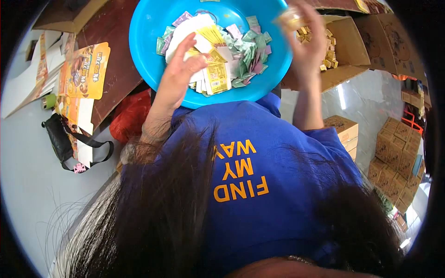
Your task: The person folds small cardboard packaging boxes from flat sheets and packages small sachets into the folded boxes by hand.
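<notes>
My left hand (pixel 178 74) is raised over the near left part of a blue plastic basin (pixel 153 60), its fingers apart and nothing visible between them. Below and beside it lies a stack of flat yellow and white printed packets (pixel 217 76). Small green and purple sachets (pixel 250 51) are heaped in the basin around that stack. My right hand (pixel 306 44), blurred by motion, is above the basin's right rim. Its fingers close on a small gold-coloured box (pixel 293 19), whose details are smeared.
Beyond my right hand, an open cardboard carton (pixel 347 39) contains many small gold boxes (pixel 330 53). Stacked brown cartons (pixel 394 153) stand on the floor at right. Orange printed card (pixel 85 69) lies at left, near a black bag (pixel 59 134) and a red plastic bag (pixel 130 116).
</notes>
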`<state>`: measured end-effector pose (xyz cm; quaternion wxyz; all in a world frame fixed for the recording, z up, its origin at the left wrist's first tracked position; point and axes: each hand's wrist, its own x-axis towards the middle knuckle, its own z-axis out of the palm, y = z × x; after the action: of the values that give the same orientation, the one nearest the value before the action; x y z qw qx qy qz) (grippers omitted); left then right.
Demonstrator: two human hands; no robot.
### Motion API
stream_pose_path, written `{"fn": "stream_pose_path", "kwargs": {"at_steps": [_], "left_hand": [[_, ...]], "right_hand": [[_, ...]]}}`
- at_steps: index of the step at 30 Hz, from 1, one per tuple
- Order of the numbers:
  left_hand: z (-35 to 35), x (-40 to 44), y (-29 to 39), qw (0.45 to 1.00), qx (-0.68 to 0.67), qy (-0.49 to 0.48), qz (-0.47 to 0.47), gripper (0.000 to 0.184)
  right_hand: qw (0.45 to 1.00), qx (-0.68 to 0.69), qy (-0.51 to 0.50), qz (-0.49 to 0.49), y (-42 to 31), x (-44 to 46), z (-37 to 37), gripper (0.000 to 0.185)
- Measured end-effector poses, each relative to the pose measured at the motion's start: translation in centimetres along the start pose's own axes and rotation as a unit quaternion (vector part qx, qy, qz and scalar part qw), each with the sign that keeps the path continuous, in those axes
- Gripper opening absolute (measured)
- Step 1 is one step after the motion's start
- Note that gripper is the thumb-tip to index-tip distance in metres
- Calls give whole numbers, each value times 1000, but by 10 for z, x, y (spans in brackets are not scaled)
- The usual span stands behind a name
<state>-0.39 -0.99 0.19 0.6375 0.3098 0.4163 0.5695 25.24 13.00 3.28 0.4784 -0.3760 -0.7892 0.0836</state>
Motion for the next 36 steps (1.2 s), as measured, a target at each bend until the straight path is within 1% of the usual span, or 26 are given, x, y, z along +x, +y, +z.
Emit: {"fn": "stream_pose_path", "kwargs": {"at_steps": [1, 2, 4, 5, 6, 7, 8, 9, 11, 12, 13, 15, 17, 18, 19, 20, 21, 22, 24, 25, 27, 29, 30, 32, 33, 36], "left_hand": [[-2, 1, 3, 998, 44, 32, 22, 59], [-4, 3, 5, 993, 87, 64, 45, 59], [-5, 5, 4, 993, 86, 62, 52, 57], [-6, 6, 3, 992, 88, 65, 59, 55], [-7, 6, 4, 991, 92, 68, 66, 54], [-9, 7, 5, 990, 97, 69, 73, 53], [-9, 6, 5, 990, 101, 68, 76, 50], [-9, 4, 4, 990, 104, 62, 79, 48], [-13, 0, 6, 990, 107, 58, 75, 48], [-16, -1, 7, 989, 112, 66, 70, 48], [-19, -3, 8, 988, 119, 70, 67, 48], [-25, -2, 7, 989, 121, 59, 63, 48], [-30, 4, -1, 990, 97, 80, 56, 47], [-29, 12, -13, 985, 122, 92, 75, 47], [-27, 17, -25, 979, 147, 107, 94, 47], [-12, 13, -20, 979, 144, 106, 95, 47], [7, 2, -13, 975, 202, 89, -6, 48], [22, -5, -8, 957, 258, 74, -107, 50], [21, -1, -22, 976, 101, 145, -125, 50], [12, 3, -28, 975, 103, 158, -118, 50], [-9, 6, -34, 997, 16, 69, -6, 51], [-9, 9, -23, 1000, -19, -25, 3, 53], [-13, 11, -25, 1000, -17, -6, 3, 53], [-17, 16, -29, 981, -55, -182, 37, 57], [-13, 12, -28, 983, -55, -173, 39, 57], [2, 6, -15, 987, 106, -110, 42, 55]], "right_hand": [[986, -155, 57, -15, 18, 11, -14, 55], [956, -293, 13, -7, 23, 15, -25, 51], [974, -223, -44, 15, 40, 12, -29, 50], [983, -164, -85, -6, 39, 3, -13, 46], [982, -67, -175, 25, 31, -19, 7, 44], [964, 31, -259, 55, 15, -35, 27, 43], [928, 32, -362, 88, -24, -43, 40, 41], [919, 77, -386, -19, -40, -57, 59, 42], [937, -27, -342, -62, -48, -91, 94, 34], [946, 1, -314, -84, -41, -91, 94, 26], [948, -15, -310, -76, -37, -86, 89, 26], [929, 67, -362, 36, -30, -69, 73, 23], [892, 157, -401, 139, -27, -53, 62, 21], [894, 150, -398, 140, -27, -49, 60, 21], [888, 212, -377, 159, -31, -48, 59, 21], [876, 274, -356, 175, -36, -48, 59, 21], [859, 337, -335, 190, -42, -49, 59, 20], [837, 402, -311, 203, -48, -50, 60, 20], [917, 267, -273, 117, -56, -55, 69, 18], [914, 278, -276, 108, -54, -50, 71, 18], [980, 130, -150, 27, -42, -41, 67, 16], [962, 195, -171, 89, -29, -38, 60, 14], [957, 210, -180, 88, -29, -39, 55, 14], [865, 392, -234, 209, -32, -34, 48, 13], [861, 396, -241, 208, -38, -31, 47, 13], [885, 360, -250, 156, -56, -26, 36, 10]]}}
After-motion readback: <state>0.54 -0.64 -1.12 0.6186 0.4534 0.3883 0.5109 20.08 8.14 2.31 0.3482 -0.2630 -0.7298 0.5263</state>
